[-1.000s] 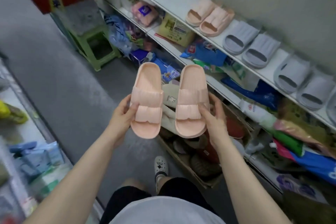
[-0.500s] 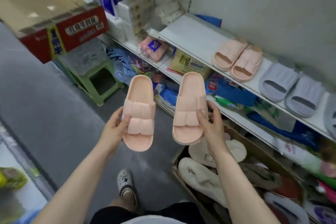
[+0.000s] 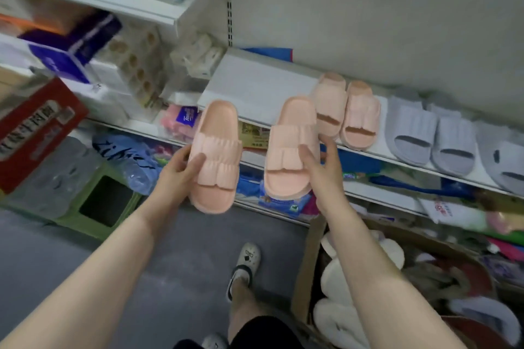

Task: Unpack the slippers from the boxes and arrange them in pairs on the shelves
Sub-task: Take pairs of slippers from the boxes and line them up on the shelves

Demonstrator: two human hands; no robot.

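Observation:
My left hand grips a pink slipper by its left side, thumb on the ruffled strap. A matching pink slipper is held in my right hand, fingers round its right edge. Both slippers hang in the air in front of the white shelf, toes pointing at it. On that shelf stands a pink pair, and to its right several grey slippers in a row. A cardboard box with more slippers sits on the floor at lower right.
The shelf's left part is bare white board. Lower shelves hold packaged goods. Tissue packs and a red carton stand at the left above a green stool. My foot in a white clog is on the grey floor.
Both hands have carried the pink slippers up and forward toward the white shelf, and my view has tilted up. The right slipper now overlaps the pink pair on the shelf.

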